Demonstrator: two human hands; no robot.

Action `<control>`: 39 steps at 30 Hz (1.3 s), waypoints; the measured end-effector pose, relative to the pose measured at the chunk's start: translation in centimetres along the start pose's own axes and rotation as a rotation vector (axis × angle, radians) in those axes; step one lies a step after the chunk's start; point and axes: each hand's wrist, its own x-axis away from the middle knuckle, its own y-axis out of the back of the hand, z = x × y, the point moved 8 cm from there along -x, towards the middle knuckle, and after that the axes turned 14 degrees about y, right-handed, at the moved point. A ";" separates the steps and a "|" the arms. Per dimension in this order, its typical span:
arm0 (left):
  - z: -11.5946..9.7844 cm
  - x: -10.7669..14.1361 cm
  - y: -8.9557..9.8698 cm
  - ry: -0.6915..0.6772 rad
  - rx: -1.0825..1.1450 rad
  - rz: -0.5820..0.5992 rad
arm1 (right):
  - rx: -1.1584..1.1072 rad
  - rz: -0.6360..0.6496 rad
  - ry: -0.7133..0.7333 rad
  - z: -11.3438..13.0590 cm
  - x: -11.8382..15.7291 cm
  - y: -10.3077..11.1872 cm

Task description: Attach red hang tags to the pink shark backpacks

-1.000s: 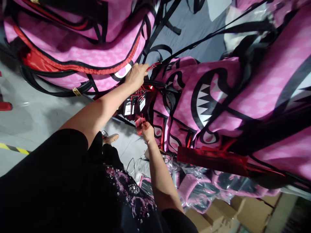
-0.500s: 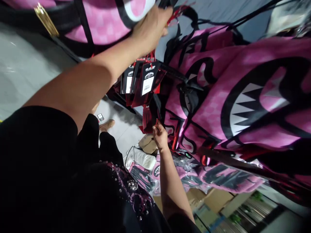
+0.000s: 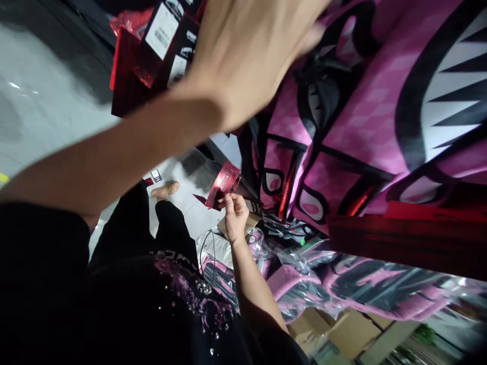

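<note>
The red tag (image 3: 225, 183) presents a smooth, glossy, foil-like face, and the black tags (image 3: 186, 38) carry matt white labels (image 3: 162, 31) of paper appearance. The pink bags (image 3: 365, 106) show a smooth, low-sheen surface, coated cloth or leather-like, exact material not determinable; the wrapping (image 3: 300, 291) is clear, crinkled, shiny plastic. Matt brown cardboard boxes (image 3: 352, 332), a smooth floor (image 3: 34, 121) with bright reflections, and a dull black cloth top (image 3: 125, 309) bearing glittering stones (image 3: 204, 288) are noted.
</note>
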 end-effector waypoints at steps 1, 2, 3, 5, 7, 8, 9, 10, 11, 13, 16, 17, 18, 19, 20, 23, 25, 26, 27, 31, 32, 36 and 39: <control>0.3 1.8 -1.7 -0.066 0.053 0.082 | -0.015 -0.004 -0.004 -0.1 0.3 -0.3; 1.4 3.8 -4.1 -0.051 0.157 0.197 | -0.025 -0.005 -0.010 -0.2 0.6 -0.7; 2.8 6.1 -7.0 0.012 0.229 0.333 | -0.027 -0.009 -0.016 -0.3 0.9 -1.1; 5.4 10.9 -12.6 0.147 0.377 0.535 | -0.007 -0.027 -0.015 -0.7 1.4 -2.1; 7.1 14.8 -16.8 0.217 0.475 0.672 | 0.034 -0.048 0.002 -1.1 2.0 -3.4; 7.8 16.1 -18.2 0.225 0.502 0.708 | 0.058 -0.057 0.005 -1.4 2.3 -4.1; 8.4 16.8 -19.1 0.218 0.517 0.729 | 0.079 -0.064 0.004 -1.8 2.7 -4.9; 9.1 17.1 -19.6 0.203 0.526 0.734 | 0.094 -0.068 -0.003 -2.2 3.0 -5.7; 9.9 17.2 -19.9 0.188 0.537 0.734 | 0.104 -0.071 -0.013 -2.5 3.4 -6.6; 12.0 17.1 -20.2 0.181 0.573 0.730 | 0.117 -0.037 -0.031 -3.1 4.0 -8.4; 16.6 17.2 -20.9 0.242 0.596 0.693 | 0.224 0.096 0.038 -3.2 3.4 -10.7; 18.4 17.4 -21.4 0.272 0.589 0.677 | 0.313 0.117 0.105 -3.0 2.6 -10.8; 20.1 17.6 -22.0 0.300 0.580 0.661 | 0.427 0.110 0.186 -2.8 1.7 -10.6; 21.8 17.8 -22.7 0.323 0.572 0.648 | 0.551 0.074 0.271 -2.6 0.6 -10.0; 23.3 18.0 -23.5 0.341 0.566 0.639 | 0.669 0.024 0.347 -2.5 -0.6 -9.0; 26.5 18.1 -27.2 0.328 0.548 0.657 | 0.942 -0.115 0.424 -4.4 -3.6 -5.1; 27.6 17.9 -30.4 0.278 0.531 0.691 | 1.097 -0.203 0.354 -7.0 -4.8 -1.6; 28.0 17.7 -32.3 0.252 0.525 0.707 | 1.175 -0.262 0.305 -8.2 -4.9 0.2; 28.4 17.5 -34.2 0.225 0.516 0.716 | 1.249 -0.327 0.261 -9.4 -4.8 2.0; 30.4 16.7 -42.3 0.075 0.477 0.722 | 1.465 -0.558 0.263 -11.8 -3.3 6.3; 30.8 16.6 -44.2 0.027 0.466 0.737 | 1.496 -0.604 0.302 -12.1 -3.1 6.6; 32.5 16.2 -50.0 -0.098 0.433 0.801 | 1.523 -0.809 0.494 -12.9 -2.9 6.6; 32.9 15.9 -51.2 -0.087 0.478 0.765 | 1.454 -0.920 0.585 -13.8 -3.2 6.7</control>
